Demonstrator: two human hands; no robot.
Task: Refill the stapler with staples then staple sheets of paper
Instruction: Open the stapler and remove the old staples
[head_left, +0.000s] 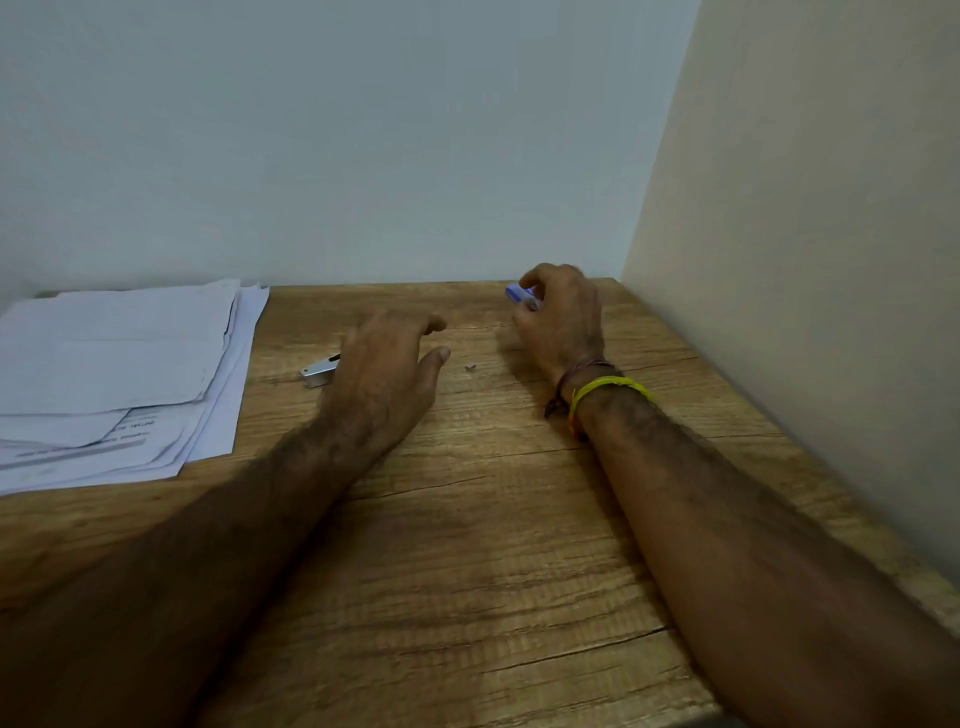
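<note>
A: What do we count on the wooden table (467, 545)?

B: We count two hands. The left hand (387, 374) sits at the middle of the frame, and the right hand (558, 322) is just right of centre, near the back edge of the table.

A: And the stapler?

B: We see one stapler (318, 371), a silvery metal piece lying left of centre. The left hand covers most of it, so only its left end shows. We cannot tell whether the hand touches it.

A: How does that left hand lie?

B: Its fingers are spread and loosely bent, with the thumb held apart toward the right. We see it grasping nothing.

A: And the right?

B: Its fingers are curled around one small blue and white staple box (521, 296), which pokes out on the hand's left side. Whether the box is lifted off the table or resting on it, we cannot tell.

A: Any paper?

B: We count one loose stack of paper sheets (114, 374) at the left of the frame, fanned unevenly. There are several sheets, too overlapped to number.

A: Anything smaller?

B: One tiny grey scrap (470, 367) lies on the table between the two hands. On the right wrist we count one yellow band (610, 387) and one dark thread (582, 370) beside it.
</note>
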